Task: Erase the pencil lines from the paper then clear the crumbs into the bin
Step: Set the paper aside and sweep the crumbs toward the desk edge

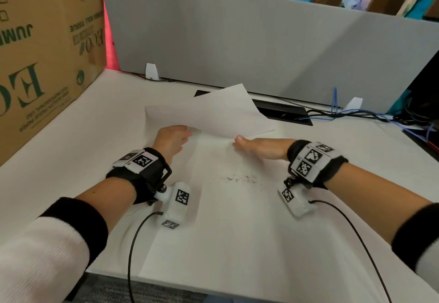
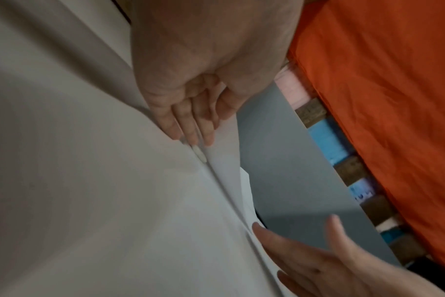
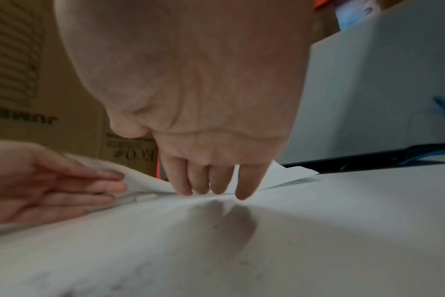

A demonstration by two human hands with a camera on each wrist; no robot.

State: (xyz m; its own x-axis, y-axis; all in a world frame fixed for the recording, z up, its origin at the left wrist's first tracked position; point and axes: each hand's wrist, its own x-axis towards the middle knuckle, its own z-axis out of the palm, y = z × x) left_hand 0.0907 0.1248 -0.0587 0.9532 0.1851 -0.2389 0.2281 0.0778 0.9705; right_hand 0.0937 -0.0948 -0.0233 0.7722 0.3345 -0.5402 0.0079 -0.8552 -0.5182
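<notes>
1. Now I see the paper sheet (image 1: 213, 112) on the white desk (image 1: 71, 141), its far half lifted and folded toward me.
2. My left hand (image 1: 171, 140) has straight fingers under the lifted half.
3. My right hand (image 1: 259, 148) lies flat, fingers straight, at the fold.
4. Eraser crumbs (image 1: 240, 179) lie on the near half, between my wrists.

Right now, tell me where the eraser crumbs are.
In the head view, the eraser crumbs lie on the paper between both wrists, nearer the right hand.
</notes>
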